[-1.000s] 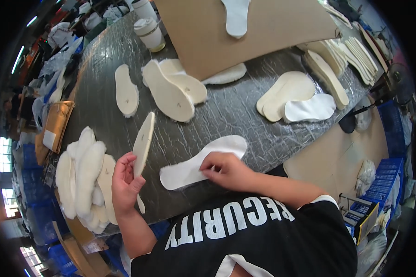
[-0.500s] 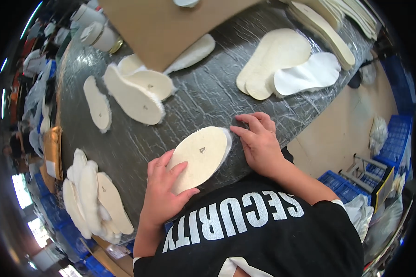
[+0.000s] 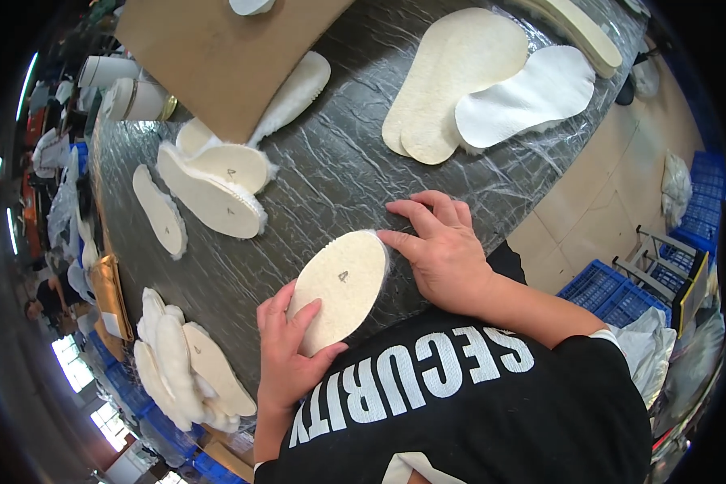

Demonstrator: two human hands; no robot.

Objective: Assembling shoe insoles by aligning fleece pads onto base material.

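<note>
my left hand (image 3: 286, 355) fingers curl around the light, floppy felt insole (image 3: 339, 286), right hand (image 3: 440, 250) lies flat, fingers spread on its far edge; i'd grip the edges.

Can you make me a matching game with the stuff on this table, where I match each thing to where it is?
Things:
1. cream insole
2. brown cardboard sheet
3. stack of insoles
4. white insole piece

Places:
A. top edge of the table
B. between both hands
C. upper right, overlapping two cream pieces
D. left of the left hand

Pairs: 1-B, 2-A, 3-D, 4-C
</note>
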